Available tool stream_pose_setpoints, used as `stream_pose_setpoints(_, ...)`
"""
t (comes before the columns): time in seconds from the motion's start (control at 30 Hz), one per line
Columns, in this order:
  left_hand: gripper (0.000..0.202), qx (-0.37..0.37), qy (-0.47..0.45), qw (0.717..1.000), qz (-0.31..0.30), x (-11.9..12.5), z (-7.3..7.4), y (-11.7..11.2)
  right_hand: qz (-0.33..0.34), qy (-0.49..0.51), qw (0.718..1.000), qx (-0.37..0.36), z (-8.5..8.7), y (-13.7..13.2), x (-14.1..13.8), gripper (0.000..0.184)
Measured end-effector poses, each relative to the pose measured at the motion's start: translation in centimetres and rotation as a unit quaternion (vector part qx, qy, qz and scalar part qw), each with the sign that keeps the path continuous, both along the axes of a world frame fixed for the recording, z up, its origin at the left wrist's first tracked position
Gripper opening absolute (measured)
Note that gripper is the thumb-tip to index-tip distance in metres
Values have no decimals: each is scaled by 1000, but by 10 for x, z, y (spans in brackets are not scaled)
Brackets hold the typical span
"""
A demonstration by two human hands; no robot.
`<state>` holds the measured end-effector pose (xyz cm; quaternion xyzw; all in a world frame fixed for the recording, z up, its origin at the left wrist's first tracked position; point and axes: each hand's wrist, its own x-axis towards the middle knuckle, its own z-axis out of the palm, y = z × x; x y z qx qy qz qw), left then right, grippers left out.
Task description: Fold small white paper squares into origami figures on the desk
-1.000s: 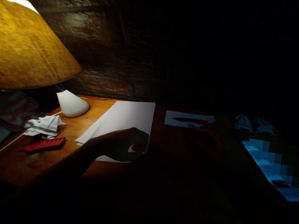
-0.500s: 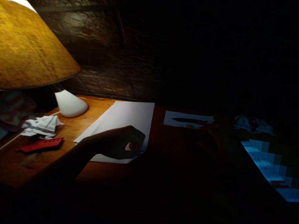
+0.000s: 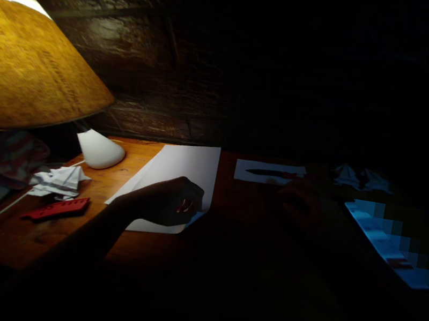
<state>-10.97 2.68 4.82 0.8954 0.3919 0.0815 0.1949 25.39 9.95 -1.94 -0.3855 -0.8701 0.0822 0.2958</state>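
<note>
My left hand (image 3: 167,204) rests on a white sheet of paper (image 3: 180,169) lying on the lamplit wooden table (image 3: 134,153). Its fingers are curled tight around the sheet's near right corner, which is bent up under them. My right hand (image 3: 297,203) is only a dim shape in the dark to the right, just below a small white slip (image 3: 269,173) that bears a dark, long object; its fingers cannot be made out.
A lit yellow lampshade (image 3: 29,66) hangs over the left, above its white base (image 3: 100,150). Crumpled white paper (image 3: 59,179) and a red strip (image 3: 56,207) lie near it. Folded white paper (image 3: 362,177) and a blurred blue-white strip (image 3: 389,242) sit at the right.
My left hand has drawn slightly left and back, taking the sheet's near right corner with it, so the corner now curls up. The right hand has barely moved.
</note>
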Motion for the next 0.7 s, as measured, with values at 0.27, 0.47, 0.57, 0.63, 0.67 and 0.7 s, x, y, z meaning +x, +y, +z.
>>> stream_pose_setpoints(0.27,13,-21,-21,999,-15,-1,2,3,2,-3,1000,-2,-1,1,1,23)
stream_pose_setpoints(0.47,16,-1,-13,1000,-10,-4,3,3,9,2,1000,1,1,0,0,21)
stream_pose_setpoints(0.57,19,-3,-1,1000,-2,-6,2,4,11,9,1000,-12,-1,1,0,22)
stream_pose_setpoints(0.63,24,-5,1,1000,6,-7,1,5,15,11,1000,-16,-2,1,1,22)
stream_pose_setpoints(0.67,26,-6,1,1000,10,-7,1,5,17,9,1000,-17,-2,2,2,22)
stream_pose_setpoints(0.7,29,-5,0,1000,15,-7,1,5,17,7,1000,-17,-2,2,2,22)
